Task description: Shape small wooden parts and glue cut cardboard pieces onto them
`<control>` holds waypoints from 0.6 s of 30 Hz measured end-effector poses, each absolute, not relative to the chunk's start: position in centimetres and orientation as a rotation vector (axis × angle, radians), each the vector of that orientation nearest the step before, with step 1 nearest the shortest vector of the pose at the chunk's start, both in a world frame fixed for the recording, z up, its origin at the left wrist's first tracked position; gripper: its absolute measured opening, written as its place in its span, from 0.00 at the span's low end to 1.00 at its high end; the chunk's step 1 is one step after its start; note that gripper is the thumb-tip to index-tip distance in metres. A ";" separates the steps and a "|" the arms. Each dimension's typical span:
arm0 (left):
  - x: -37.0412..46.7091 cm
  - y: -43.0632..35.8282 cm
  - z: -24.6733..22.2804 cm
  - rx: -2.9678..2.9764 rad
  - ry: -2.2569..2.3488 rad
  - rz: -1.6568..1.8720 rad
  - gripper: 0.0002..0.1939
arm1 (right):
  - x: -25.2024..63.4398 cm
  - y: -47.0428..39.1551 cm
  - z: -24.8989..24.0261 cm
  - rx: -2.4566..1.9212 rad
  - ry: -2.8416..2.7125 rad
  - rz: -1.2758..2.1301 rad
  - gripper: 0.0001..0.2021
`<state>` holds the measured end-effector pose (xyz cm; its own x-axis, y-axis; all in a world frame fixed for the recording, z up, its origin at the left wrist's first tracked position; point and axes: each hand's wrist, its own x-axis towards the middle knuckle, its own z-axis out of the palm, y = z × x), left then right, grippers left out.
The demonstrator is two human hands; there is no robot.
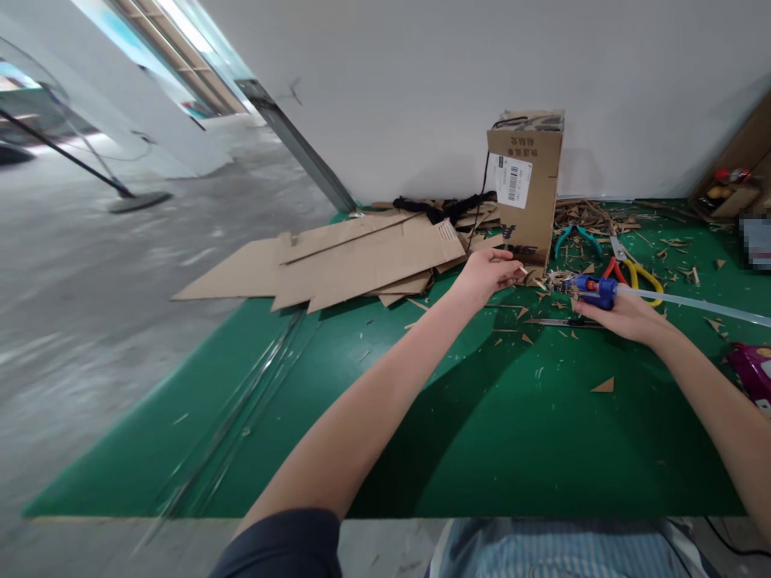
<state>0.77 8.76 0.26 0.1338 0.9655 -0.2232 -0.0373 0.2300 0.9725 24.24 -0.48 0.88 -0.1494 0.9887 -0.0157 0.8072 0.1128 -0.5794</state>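
Observation:
My left hand (pixel 487 278) reaches to the foot of an upright cardboard box (pixel 530 189), its fingers pinched on a small pale stick (pixel 523 270). In my right hand (pixel 630 317) is a blue hot glue gun (pixel 595 291), its nozzle pointing left toward the stick. A long translucent glue stick (pixel 692 303) trails from the back of the gun. The nozzle end looks crusted with bits, and small cardboard scraps lie around it. Scissors (pixel 647 279) with red and yellow handles lie just behind my right hand.
Flat cardboard sheets (pixel 367 261) are piled on the green table (pixel 289 449) at left. Teal-handled pliers (pixel 578 237) lie among scraps beside the box. A purple object (pixel 752 371) sits at the right edge. Behind the table stands a white wall (pixel 409 88).

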 end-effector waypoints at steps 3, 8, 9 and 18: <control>0.8 8.7 0.3 1.082 1.164 0.976 0.11 | 24.2 -0.5 0.9 -1.759 -2.046 0.661 0.25; 0.9 8.4 0.6 1.110 1.150 0.979 0.10 | 24.1 -0.5 0.9 -1.792 -2.063 0.644 0.26; 0.9 8.3 0.6 1.116 1.151 0.978 0.10 | 24.2 -0.5 0.9 -1.798 -2.066 0.643 0.26; 1.1 8.2 0.9 1.098 1.144 0.989 0.10 | 24.3 -0.4 0.8 -1.759 -2.065 0.639 0.27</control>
<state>1.07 8.17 0.92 0.1525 0.9713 -0.1827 -0.0403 0.1908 0.9808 24.26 -0.44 0.82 -0.1654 0.9860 -0.0227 0.8266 0.1261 -0.5485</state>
